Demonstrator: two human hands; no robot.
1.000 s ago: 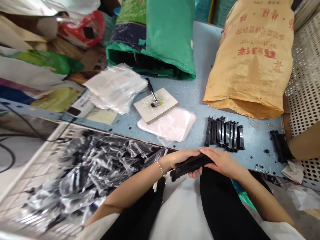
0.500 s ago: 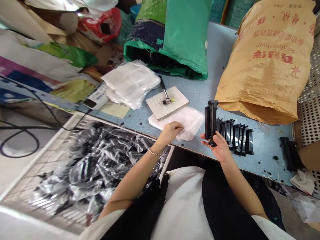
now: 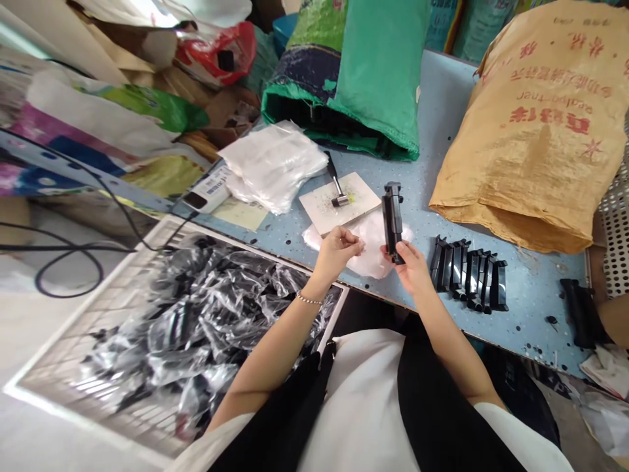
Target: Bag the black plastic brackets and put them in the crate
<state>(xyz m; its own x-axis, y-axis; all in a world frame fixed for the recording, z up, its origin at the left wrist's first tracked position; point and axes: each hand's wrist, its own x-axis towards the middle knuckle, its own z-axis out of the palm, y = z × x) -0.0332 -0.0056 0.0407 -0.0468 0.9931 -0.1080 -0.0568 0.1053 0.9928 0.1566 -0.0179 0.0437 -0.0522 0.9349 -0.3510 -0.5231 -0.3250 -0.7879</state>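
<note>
Upright in my right hand [image 3: 411,267] is a black plastic part [image 3: 392,219], long and narrow, with small tabs at its upper end. My left hand [image 3: 339,252] is pinched at the edge of a clear plastic bag [image 3: 376,259], which lies on the table in a thin pile. Just behind that pile a hammer [image 3: 340,190] rests on a pale square slab [image 3: 319,213]. To the right, several similar black parts [image 3: 472,272] lie side by side in a row.
A white crate [image 3: 63,410] of bagged black parts stands below the table at left. A second stack of clear bags [image 3: 275,164] lies near a power strip [image 3: 206,193]. An open green sack [image 3: 378,85] and a tan sack [image 3: 535,144] occupy the back of the blue table [image 3: 531,321].
My right hand has brought the black part leftward, closer to my left hand and over the bag pile. My left fingers stay pinched at the bag edge. The view has shifted slightly.
</note>
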